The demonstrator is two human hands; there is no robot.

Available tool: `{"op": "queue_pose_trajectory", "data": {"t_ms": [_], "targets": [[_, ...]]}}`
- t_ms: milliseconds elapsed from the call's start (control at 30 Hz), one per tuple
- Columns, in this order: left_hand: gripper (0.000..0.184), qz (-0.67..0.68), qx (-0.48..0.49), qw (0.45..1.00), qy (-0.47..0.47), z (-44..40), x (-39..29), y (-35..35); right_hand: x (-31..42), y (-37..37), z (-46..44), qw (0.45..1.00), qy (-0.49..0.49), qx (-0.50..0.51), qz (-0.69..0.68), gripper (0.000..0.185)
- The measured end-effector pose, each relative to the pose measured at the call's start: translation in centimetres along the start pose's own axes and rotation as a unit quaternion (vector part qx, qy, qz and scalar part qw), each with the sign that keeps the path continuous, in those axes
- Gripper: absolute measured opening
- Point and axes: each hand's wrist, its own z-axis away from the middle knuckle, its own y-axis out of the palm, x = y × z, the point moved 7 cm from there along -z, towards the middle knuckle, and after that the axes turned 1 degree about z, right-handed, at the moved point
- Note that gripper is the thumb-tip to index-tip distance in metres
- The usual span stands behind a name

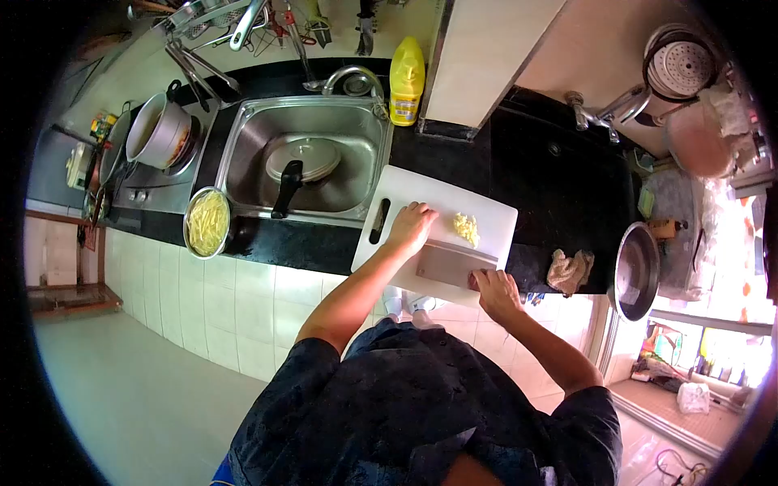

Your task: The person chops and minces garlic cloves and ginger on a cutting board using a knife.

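A white cutting board (486,204) with a handle slot lies on the black counter in front of me. On its right half is a small pile of chopped pale-yellow pieces (466,229), whose kind I cannot make out. My right hand (498,293) grips a cleaver (455,263) at the board's near right edge; the broad blade lies flat below the pile, pointing left. My left hand (412,228) rests on the left part of the board, fingers slightly bent and apart from the pile. No object shows in it.
Left of the board is a steel sink (369,162) holding a lidded pan (304,158) with a black handle. A bowl of pale-yellow shreds (208,223) sits at the counter edge. A crumpled cloth (570,271) and a metal basin (636,271) lie right; a yellow bottle (407,81) stands behind.
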Motion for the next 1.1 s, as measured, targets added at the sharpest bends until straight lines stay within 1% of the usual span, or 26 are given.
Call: {"op": "queue_pose_trajectory", "data": {"t_ms": [33, 100, 167, 200, 300, 333, 433, 467, 533, 633, 667, 700, 733, 767, 833, 867, 900, 967, 1033, 1100], "targets": [[0.012, 0.021, -0.019, 1.0, -0.007, 0.0, 0.1, -0.5, -0.2, 0.4, 0.0, 1.0, 0.005, -0.006, 0.02, 0.026], [0.009, 0.061, -0.057, 0.996, -0.022, 0.0, 0.2, -1.6, -1.0, 0.6, 0.6, 0.999, 0.001, -0.031, 0.008, 0.029], [0.007, 0.059, -0.016, 0.998, -0.024, 0.3, 1.2, -0.9, -2.3, 1.1, 1.4, 0.999, 0.009, -0.053, -0.007, 0.031], [0.006, 0.058, 0.005, 0.998, -0.026, 0.4, 1.4, -0.7, -2.2, -0.9, 1.1, 0.997, 0.021, -0.077, -0.002, 0.031], [0.006, 0.061, -0.001, 0.998, -0.031, 0.4, 1.0, -0.6, -2.8, -0.9, 2.0, 0.997, 0.048, -0.045, 0.045, 0.032], [0.006, 0.053, -0.001, 0.998, -0.03, 0.4, 0.9, -0.5, -3.2, 0.0, 2.2, 0.996, 0.041, -0.047, 0.061, 0.034], [0.008, 0.047, -0.004, 0.999, -0.026, 0.4, 1.1, 0.0, -4.0, 0.9, 2.2, 0.998, 0.035, -0.017, 0.042, 0.036], [0.008, 0.056, -0.009, 0.998, -0.024, 0.4, 1.3, 0.0, -4.4, 0.8, 2.8, 0.998, 0.057, 0.002, -0.009, 0.035], [0.009, 0.069, -0.015, 0.997, -0.023, 0.2, 2.0, -0.4, -3.9, -2.1, 3.2, 0.989, 0.098, 0.037, -0.108, 0.033], [0.008, 0.073, -0.005, 0.997, -0.029, 0.4, 2.2, -0.4, -3.3, -3.5, 4.4, 0.959, 0.168, 0.009, -0.226, 0.028], [0.008, 0.068, 0.004, 0.997, -0.028, 0.3, 1.9, -0.2, -2.8, -3.6, 4.1, 0.942, 0.214, 0.027, -0.256, 0.023], [0.008, 0.062, 0.013, 0.998, -0.026, 0.3, 1.6, 0.1, -2.1, -3.2, 3.7, 0.929, 0.253, 0.021, -0.268, 0.022], [0.008, 0.085, 0.041, 0.995, -0.043, 0.2, 1.4, 0.2, -1.5, -2.5, 3.0, 0.925, 0.267, 0.033, -0.267, 0.023], [0.008, 0.079, 0.025, 0.996, -0.036, 0.2, 1.1, 0.2, -1.0, -2.0, 2.1, 0.921, 0.279, 0.044, -0.268, 0.025], [0.009, 0.063, -0.006, 0.998, -0.025, 0.2, 0.5, 0.2, 0.3, -2.3, 0.5, 0.922, 0.281, 0.041, -0.263, 0.026], [0.009, 0.056, 0.006, 0.998, -0.036, 0.2, 0.6, 0.5, 0.6, -2.0, 0.1, 0.924, 0.282, 0.034, -0.257, 0.026], [0.01, 0.054, -0.001, 0.998, -0.031, 0.1, 0.5, 0.2, 0.9, -2.1, -0.2, 0.925, 0.285, 0.027, -0.251, 0.026], [0.012, 0.054, -0.013, 0.998, -0.021, 0.2, 0.2, -0.2, 1.1, -2.4, -0.7, 0.924, 0.288, 0.059, -0.243, 0.026], [0.012, 0.059, 0.006, 0.998, -0.024, 0.2, 0.3, 0.0, 1.0, -2.9, -1.2, 0.924, 0.296, 0.082, -0.23, 0.026], [0.011, 0.047, 0.013, 0.999, -0.02, -0.1, 0.7, 0.3, 0.9, -2.3, -1.2, 0.921, 0.293, 0.073, -0.244, 0.027]]}}
